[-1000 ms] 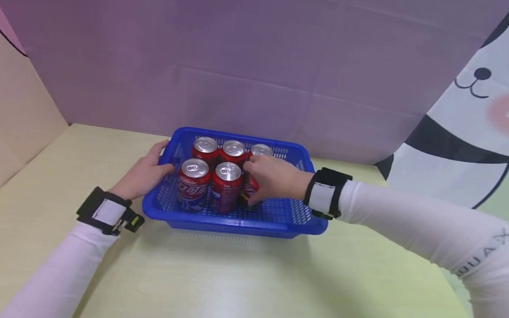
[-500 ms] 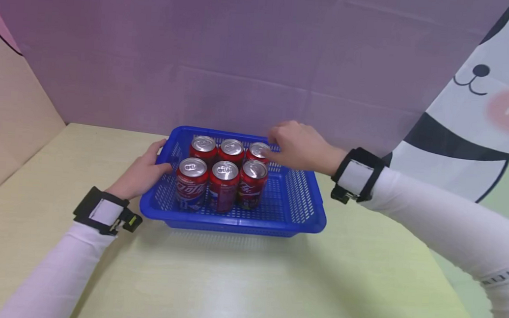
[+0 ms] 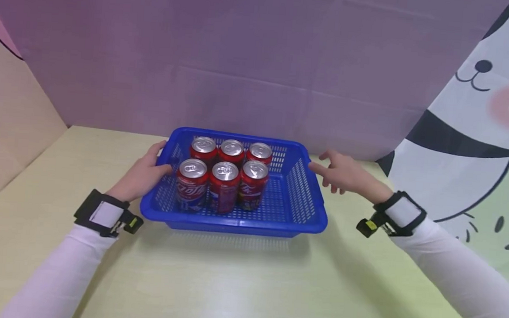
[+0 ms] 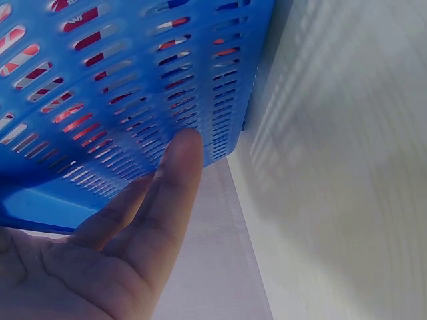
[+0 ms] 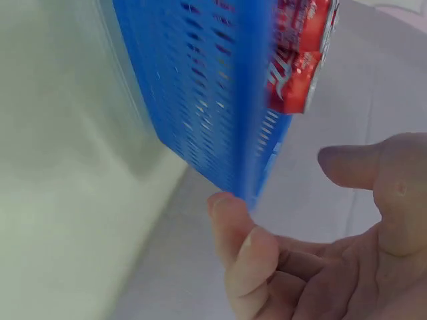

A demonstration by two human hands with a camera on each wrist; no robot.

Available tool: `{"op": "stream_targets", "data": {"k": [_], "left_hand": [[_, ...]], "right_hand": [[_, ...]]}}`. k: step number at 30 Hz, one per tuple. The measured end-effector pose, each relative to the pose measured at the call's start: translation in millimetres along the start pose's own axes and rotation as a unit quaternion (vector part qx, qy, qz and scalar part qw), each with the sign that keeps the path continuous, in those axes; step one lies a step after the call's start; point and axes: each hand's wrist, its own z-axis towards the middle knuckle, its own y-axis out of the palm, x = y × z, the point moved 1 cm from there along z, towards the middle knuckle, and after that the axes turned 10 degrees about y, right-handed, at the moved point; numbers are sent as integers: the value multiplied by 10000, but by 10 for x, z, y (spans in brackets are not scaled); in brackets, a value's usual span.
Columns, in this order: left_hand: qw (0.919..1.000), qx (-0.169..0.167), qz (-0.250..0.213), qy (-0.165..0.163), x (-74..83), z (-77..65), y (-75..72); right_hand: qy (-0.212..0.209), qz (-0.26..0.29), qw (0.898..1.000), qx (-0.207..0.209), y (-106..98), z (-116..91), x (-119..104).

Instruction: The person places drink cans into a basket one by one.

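Observation:
A blue slotted plastic basket [image 3: 236,223] sits on the table with several red soda cans [image 3: 223,189] upright inside. The cans stand in two rows of three, toward the basket's left and middle. My left hand [image 3: 140,178] grips the basket's left end, thumb over the rim. In the left wrist view its fingers [image 4: 177,177] lie against the slotted outer wall. Just off the right rim is my right hand [image 3: 344,174], thumb and fingers spread and holding nothing. The right wrist view shows its thumb [image 5: 350,165] apart from the rim, fingertips close to the basket's outside.
The pale wooden table [image 3: 228,280] extends in front of the basket and to both sides. Behind it rises a purple-grey backdrop [image 3: 243,69]. A panda-print cloth [image 3: 449,163] hangs at the right, and a beige panel [image 3: 14,112] stands at the left.
My right hand has let go of the front-row right can, risen over the back right can, then moved right, outside the basket's rim. The left hand stays on the basket's left end.

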Motion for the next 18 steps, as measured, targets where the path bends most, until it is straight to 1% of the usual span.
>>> {"op": "stream_targets", "data": {"k": [2,4,7,9,14,16,18], "left_hand": [[10000,4,-50,-3,-19,-15,-14],[10000,5,-69,3,-36,-26,-26],[10000,19,-72,29,-59,-32,-40],[10000,22,-59,27,-70,-36,-44],[9999,13,-144,-22,-91,-56,4],[9999,12,-156,-41,-93,-69,12],[9999,46,-143,-60,-89,-87,5]], "right_hand": [[13,427,9991,-8,103,6,60],[13,769,9970,74,189,16,113],[0,1055,9937,387,280,25,182],[-28,1098,9916,686,315,20,232],[-108,972,9851,1416,319,-29,357],[-146,893,9841,1529,325,-27,389],[-225,833,9844,1532,335,-8,407]]}}
